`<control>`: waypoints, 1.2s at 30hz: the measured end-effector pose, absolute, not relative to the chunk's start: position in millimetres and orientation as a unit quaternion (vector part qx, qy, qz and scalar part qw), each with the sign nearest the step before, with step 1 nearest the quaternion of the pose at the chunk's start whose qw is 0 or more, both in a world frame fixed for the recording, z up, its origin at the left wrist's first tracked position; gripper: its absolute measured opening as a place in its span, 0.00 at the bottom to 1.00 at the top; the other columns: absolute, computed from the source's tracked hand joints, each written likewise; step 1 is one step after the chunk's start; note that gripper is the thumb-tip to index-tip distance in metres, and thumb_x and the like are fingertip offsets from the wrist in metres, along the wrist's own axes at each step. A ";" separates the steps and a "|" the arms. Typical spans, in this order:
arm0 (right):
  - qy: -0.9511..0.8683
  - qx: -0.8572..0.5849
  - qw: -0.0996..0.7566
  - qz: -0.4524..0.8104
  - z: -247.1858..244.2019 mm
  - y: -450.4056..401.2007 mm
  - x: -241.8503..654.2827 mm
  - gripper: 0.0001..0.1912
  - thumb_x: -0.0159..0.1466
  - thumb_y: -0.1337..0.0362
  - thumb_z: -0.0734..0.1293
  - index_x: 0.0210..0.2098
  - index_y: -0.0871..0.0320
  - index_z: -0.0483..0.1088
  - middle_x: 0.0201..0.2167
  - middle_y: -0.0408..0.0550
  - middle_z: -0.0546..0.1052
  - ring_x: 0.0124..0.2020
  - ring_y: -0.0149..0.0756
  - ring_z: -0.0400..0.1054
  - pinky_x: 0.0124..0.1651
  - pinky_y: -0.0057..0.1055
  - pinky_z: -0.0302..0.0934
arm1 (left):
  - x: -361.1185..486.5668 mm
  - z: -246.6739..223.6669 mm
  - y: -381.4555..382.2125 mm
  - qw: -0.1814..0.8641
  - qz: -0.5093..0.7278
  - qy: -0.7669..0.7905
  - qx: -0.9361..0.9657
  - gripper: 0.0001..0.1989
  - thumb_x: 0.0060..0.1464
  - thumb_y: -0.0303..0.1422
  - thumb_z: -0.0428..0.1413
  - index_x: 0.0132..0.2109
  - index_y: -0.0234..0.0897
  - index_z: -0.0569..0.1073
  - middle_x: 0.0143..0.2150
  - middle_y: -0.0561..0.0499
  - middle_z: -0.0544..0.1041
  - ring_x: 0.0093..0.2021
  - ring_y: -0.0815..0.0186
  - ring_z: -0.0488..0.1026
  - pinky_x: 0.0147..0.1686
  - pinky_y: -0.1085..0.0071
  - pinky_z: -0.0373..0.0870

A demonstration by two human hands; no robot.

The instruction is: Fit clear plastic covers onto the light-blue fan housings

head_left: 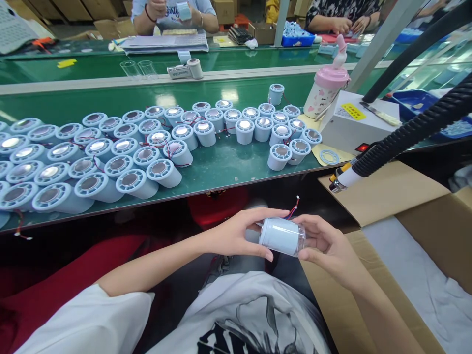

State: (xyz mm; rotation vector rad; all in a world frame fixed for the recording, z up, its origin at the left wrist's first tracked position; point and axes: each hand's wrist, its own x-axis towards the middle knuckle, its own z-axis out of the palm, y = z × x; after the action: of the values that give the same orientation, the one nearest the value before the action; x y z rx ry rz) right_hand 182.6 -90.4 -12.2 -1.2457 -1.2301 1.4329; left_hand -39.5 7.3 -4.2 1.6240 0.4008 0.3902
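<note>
1. At ten o'clock from the held cylinder [279, 235], we see rows of pale-blue cylinders [99, 146] on the green bench [221, 167].
2. At nine o'clock, our left hand [241, 230] curves around the cylinder's left end.
3. At the dial's centre, we hold this cylinder in a clear sleeve [302, 238].
4. At three o'clock, our right hand [328, 243] grips the sleeve's right end.
5. Toward four o'clock, we see an open carton [438, 228].
</note>
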 end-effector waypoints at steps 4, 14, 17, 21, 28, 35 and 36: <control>-0.450 -0.486 0.431 0.613 -12.5 -89.2 182.5 0.22 0.56 0.59 0.73 0.48 0.52 0.65 0.44 0.49 0.75 0.42 0.38 0.71 0.41 0.31 0.69 | -38.9 -3.2 8.0 0.648 0.179 0.165 0.722 0.37 0.46 0.31 0.66 0.62 0.45 0.63 0.60 0.42 0.67 0.59 0.56 0.66 0.56 0.62 0.67; -0.350 -0.483 0.445 0.668 -16.1 -86.1 176.0 0.20 0.56 0.53 0.72 0.43 0.55 0.66 0.35 0.45 0.76 0.32 0.33 0.71 0.32 0.29 0.69 | -38.8 -4.6 8.0 0.637 0.185 0.157 0.732 0.37 0.46 0.32 0.66 0.62 0.44 0.63 0.61 0.42 0.66 0.60 0.56 0.65 0.56 0.63 0.67; -0.322 -0.491 0.446 0.675 -18.4 -86.5 173.6 0.21 0.57 0.50 0.70 0.42 0.56 0.65 0.30 0.44 0.76 0.27 0.32 0.72 0.29 0.28 0.70 | -38.9 -5.1 8.3 0.633 0.184 0.154 0.736 0.37 0.46 0.32 0.66 0.62 0.44 0.63 0.60 0.42 0.66 0.60 0.56 0.65 0.56 0.63 0.67; -0.298 -0.492 0.427 0.698 -17.5 -85.6 169.2 0.23 0.58 0.45 0.67 0.39 0.58 0.64 0.24 0.44 0.76 0.22 0.32 0.73 0.25 0.24 0.68 | -39.2 -5.2 8.6 0.625 0.182 0.154 0.743 0.37 0.46 0.32 0.65 0.62 0.44 0.63 0.60 0.42 0.66 0.60 0.55 0.65 0.56 0.61 0.67; -0.225 -0.482 0.413 0.740 -11.0 -83.3 160.7 0.30 0.51 0.37 0.68 0.30 0.58 0.63 0.15 0.41 0.73 0.13 0.26 0.66 0.13 0.14 0.57 | -39.0 -5.0 8.4 0.616 0.198 0.129 0.751 0.37 0.45 0.30 0.66 0.62 0.44 0.64 0.61 0.42 0.66 0.61 0.55 0.63 0.56 0.63 0.67; -0.165 -0.438 0.354 0.810 -11.0 -81.5 160.2 0.31 0.52 0.36 0.66 0.29 0.61 0.68 0.17 0.49 0.76 0.11 0.23 0.65 0.10 0.12 0.53 | -38.5 -9.3 10.0 0.601 0.230 0.099 0.759 0.38 0.43 0.28 0.67 0.61 0.46 0.64 0.63 0.43 0.64 0.63 0.55 0.61 0.60 0.60 0.63; -0.160 -0.429 0.351 0.817 -11.8 -81.2 160.6 0.30 0.54 0.37 0.65 0.29 0.62 0.68 0.18 0.48 0.76 0.11 0.23 0.66 0.10 0.12 0.52 | -38.4 -9.7 9.9 0.599 0.235 0.098 0.759 0.38 0.43 0.28 0.67 0.61 0.46 0.65 0.63 0.43 0.64 0.64 0.55 0.60 0.60 0.59 0.62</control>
State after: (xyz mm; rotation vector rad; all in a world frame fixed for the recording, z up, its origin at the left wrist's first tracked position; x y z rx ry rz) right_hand 160.6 -81.2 -11.8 -1.1103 -0.4144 2.1142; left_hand -38.4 9.9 -9.7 1.7611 0.2263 0.5447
